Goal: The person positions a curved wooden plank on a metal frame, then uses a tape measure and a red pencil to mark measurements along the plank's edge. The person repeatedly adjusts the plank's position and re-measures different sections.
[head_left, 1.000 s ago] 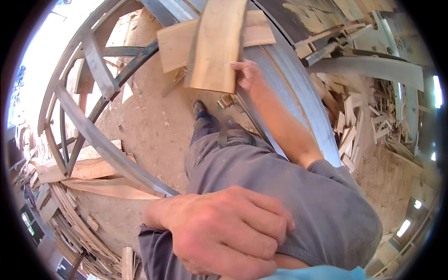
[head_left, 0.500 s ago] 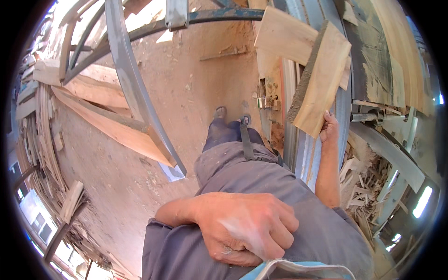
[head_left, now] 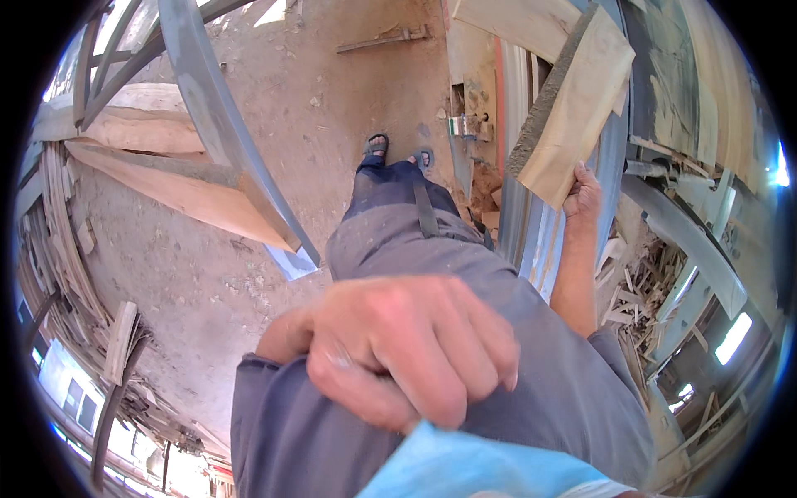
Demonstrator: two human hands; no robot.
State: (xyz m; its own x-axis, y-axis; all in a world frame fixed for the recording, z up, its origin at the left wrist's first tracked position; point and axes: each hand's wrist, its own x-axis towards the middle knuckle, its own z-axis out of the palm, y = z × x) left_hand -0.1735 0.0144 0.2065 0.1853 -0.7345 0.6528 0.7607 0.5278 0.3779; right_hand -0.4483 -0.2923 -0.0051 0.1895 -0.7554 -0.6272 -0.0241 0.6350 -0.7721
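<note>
In front of my chest my left hand point(head_left: 407, 344) is closed, knuckles up. Its thumb and curled fingers meet at the edge of a light blue face mask point(head_left: 473, 469), which is pulled up at the bottom of the view. Out to the right, my right hand point(head_left: 584, 195) grips the near end of a pale wooden board point(head_left: 585, 112) with a rough, bark-brown edge. The board slants over a grey metal machine bed point(head_left: 538, 257). Under its far end another pale board point(head_left: 519, 23) lies crosswise.
Left of me, a long grey metal beam point(head_left: 224, 124) stands beside thick timber planks point(head_left: 178, 195). Wood strips point(head_left: 62, 224) are piled along the far left. Scrap offcuts point(head_left: 635, 299) heap up right of the machine. A thin wooden stick point(head_left: 382, 40) lies on the dirt floor point(head_left: 307, 100).
My left hand has risen closer to the view, and the blue mask is drawn up with it. My right hand still grips the board. The whole view has shifted slightly.
</note>
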